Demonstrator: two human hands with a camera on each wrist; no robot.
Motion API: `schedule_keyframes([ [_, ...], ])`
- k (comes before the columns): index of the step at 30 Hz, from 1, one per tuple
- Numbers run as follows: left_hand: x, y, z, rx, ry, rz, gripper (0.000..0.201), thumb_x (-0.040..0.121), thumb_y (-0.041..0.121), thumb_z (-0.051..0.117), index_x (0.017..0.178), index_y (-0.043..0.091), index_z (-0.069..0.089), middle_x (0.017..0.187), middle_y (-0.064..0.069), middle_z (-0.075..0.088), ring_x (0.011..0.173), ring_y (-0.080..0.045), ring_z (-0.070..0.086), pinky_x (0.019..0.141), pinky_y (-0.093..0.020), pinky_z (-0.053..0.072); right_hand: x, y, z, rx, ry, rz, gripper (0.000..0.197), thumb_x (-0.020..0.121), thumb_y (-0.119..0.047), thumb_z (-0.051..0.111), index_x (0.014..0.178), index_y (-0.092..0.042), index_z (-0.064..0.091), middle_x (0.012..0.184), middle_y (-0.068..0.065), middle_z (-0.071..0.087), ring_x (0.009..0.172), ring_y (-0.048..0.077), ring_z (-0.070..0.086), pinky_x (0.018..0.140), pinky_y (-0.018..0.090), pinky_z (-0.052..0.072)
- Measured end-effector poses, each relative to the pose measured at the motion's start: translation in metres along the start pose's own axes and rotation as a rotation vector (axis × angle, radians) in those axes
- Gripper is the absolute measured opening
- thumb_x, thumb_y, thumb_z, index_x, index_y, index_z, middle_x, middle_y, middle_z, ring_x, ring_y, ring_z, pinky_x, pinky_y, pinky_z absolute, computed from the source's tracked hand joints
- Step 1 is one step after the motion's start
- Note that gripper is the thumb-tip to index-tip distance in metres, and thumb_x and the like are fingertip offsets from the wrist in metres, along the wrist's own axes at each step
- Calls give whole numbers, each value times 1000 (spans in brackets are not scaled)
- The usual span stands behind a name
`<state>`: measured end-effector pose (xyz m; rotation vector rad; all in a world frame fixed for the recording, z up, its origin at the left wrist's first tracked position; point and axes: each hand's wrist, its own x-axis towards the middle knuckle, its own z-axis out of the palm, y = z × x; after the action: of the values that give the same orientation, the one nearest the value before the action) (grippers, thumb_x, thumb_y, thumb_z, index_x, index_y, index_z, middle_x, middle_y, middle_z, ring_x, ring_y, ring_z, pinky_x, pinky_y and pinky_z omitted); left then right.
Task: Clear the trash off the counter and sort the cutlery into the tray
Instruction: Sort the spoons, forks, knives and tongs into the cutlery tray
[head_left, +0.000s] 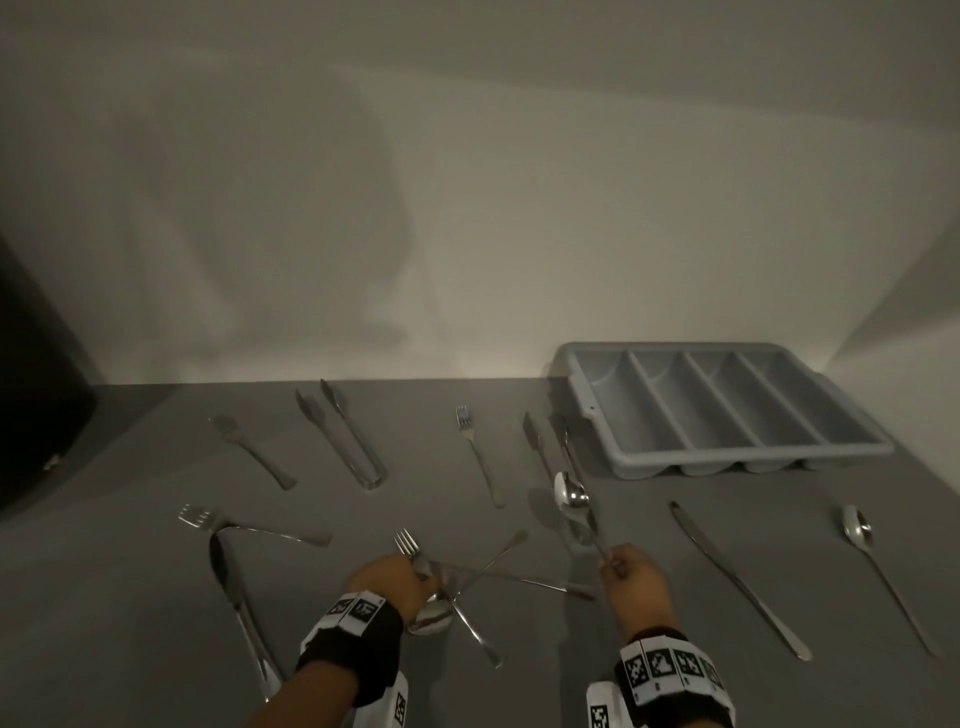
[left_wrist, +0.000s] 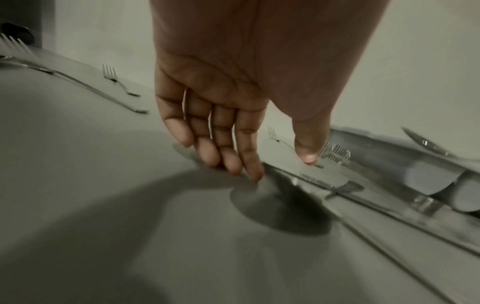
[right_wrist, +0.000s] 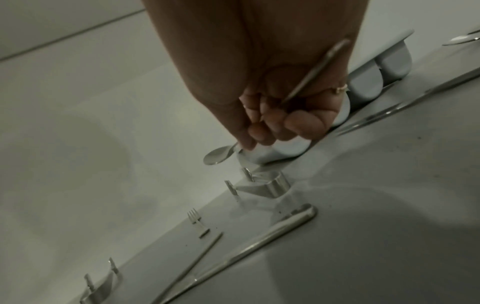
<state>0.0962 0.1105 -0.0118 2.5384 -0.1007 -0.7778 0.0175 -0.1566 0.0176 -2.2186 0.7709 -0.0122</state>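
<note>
Pinched by its handle in my right hand (head_left: 615, 564) (right_wrist: 262, 131), a steel spoon (head_left: 570, 496) (right_wrist: 218, 157) is lifted off the grey counter with its bowl pointing toward the tray. The grey four-slot cutlery tray (head_left: 597, 426) (right_wrist: 363, 86) stands at the back right, and nothing shows in its slots. My left hand (head_left: 410, 569) (left_wrist: 280, 166) reaches down with straight fingers onto a crossed pile of a fork (head_left: 408, 545), a spoon (head_left: 431, 616) and a knife. Its fingertips (left_wrist: 255, 174) touch down beside the spoon bowl and hold nothing.
Loose cutlery covers the counter: tongs (head_left: 353, 441), forks (head_left: 249, 447) (head_left: 478, 452) (head_left: 208, 519), a knife (head_left: 239, 597) at the front left, a knife (head_left: 737, 577) and a spoon (head_left: 872, 551) at the right. A dark object (head_left: 36, 389) stands at the far left, with the wall close behind.
</note>
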Motion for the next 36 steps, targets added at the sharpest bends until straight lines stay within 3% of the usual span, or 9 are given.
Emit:
schedule_keyframes([
  [4, -2, 8, 4, 54, -13, -4, 37, 71, 62, 50, 61, 26, 53, 62, 8, 55, 72, -16, 60, 68, -26, 45, -6, -2, 2, 60, 38, -64, 5, 88, -11, 55, 84, -13, 55, 63, -8, 52, 59, 4, 48, 52, 17, 35],
  [8, -3, 7, 8, 78, -89, 65, 37, 66, 71, 53, 58, 34, 57, 77, 5, 60, 85, -17, 60, 81, -27, 48, -9, -1, 4, 96, 47, -75, 5, 89, -11, 54, 85, -15, 54, 67, -8, 55, 63, 5, 51, 53, 15, 36],
  [13, -11, -1, 12, 7, 33, 94, 30, 71, 40, 63, 56, 36, 37, 61, 16, 46, 74, -12, 55, 69, -22, 42, -13, -6, 6, 100, 34, -91, 7, 88, -11, 54, 84, -16, 54, 67, -9, 54, 63, 3, 50, 53, 14, 35],
  [18, 5, -17, 12, -345, 104, 137, 24, 62, 16, 64, 57, 39, 58, 62, 7, 65, 60, -15, 62, 71, -35, 57, -15, -19, -6, 149, 57, -104, 26, 87, -11, 57, 68, -27, 49, 65, -6, 56, 62, 5, 52, 54, 14, 35],
  [23, 0, 17, -17, -891, 378, 237, 26, 74, -5, 68, 76, 20, 63, 78, -1, 67, 70, -6, 64, 65, -1, 49, -8, -25, -39, 166, 175, -139, 31, 85, -8, 59, 65, -29, 48, 62, -9, 54, 60, 1, 49, 54, 12, 33],
  [28, 19, 56, -28, -1251, 408, 249, 16, 83, 9, 62, 84, 24, 68, 96, -12, 67, 99, -30, 63, 97, -44, 47, 11, -20, -67, 222, 245, -180, 32, 84, -7, 61, 64, -29, 49, 62, -7, 54, 60, 5, 51, 57, 14, 36],
  [31, 33, 86, -28, -1362, 386, 233, 14, 90, 13, 52, 83, 25, 59, 99, -9, 60, 87, -33, 65, 70, -33, 60, 28, -9, -82, 230, 227, -207, 31, 84, -7, 61, 65, -29, 51, 60, -4, 56, 57, 6, 53, 57, 13, 40],
  [33, 43, 107, -26, -1435, 376, 200, 8, 94, 17, 44, 90, 15, 51, 86, -6, 57, 60, -18, 68, 50, -25, 57, 44, 3, -95, 232, 221, -226, 27, 83, -8, 62, 67, -27, 55, 59, -3, 57, 54, 5, 55, 54, 9, 42],
  [36, 62, 139, -16, -1629, 356, 94, 26, 96, 14, 36, 73, 12, 48, 63, -2, 51, 35, -4, 55, 41, -20, 51, 73, 22, -120, 256, 183, -230, 18, 83, -8, 62, 71, -21, 59, 60, -3, 57, 54, 2, 55, 54, 4, 42],
])
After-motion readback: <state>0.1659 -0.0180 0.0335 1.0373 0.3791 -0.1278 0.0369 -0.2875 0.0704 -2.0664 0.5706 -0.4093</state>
